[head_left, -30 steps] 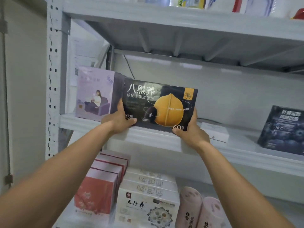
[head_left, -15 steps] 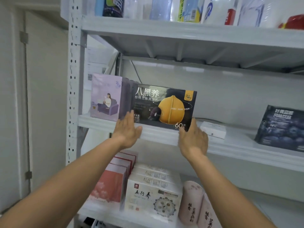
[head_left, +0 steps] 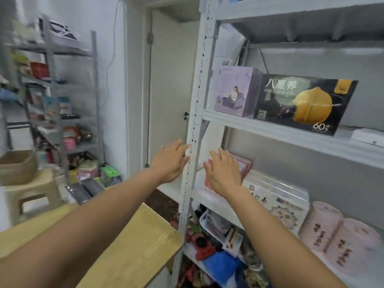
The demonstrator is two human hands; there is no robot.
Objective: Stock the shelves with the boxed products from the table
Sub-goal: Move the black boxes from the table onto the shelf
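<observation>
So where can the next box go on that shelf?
Right of the black box, the middle shelf holds only a low white box, with a bare strip between them. The lower shelf is crowded with boxes and pink tubs.

- We see soft, even, fairly bright indoor light; its source lies outside the frame.
- We find a pale glare washing across the front of the black box [head_left: 305, 102], greying its print.
- The underside of the upper shelf [head_left: 291, 28] sits in dull shadow.
- Blur smears the far rack [head_left: 62, 90] at left, and we note softer edges on the left hand [head_left: 170, 161] and right hand [head_left: 224, 173].
- Wide-angle distortion tilts the shelf post [head_left: 195, 113]; the pink canisters [head_left: 340, 240] near the corner look smeared.
</observation>
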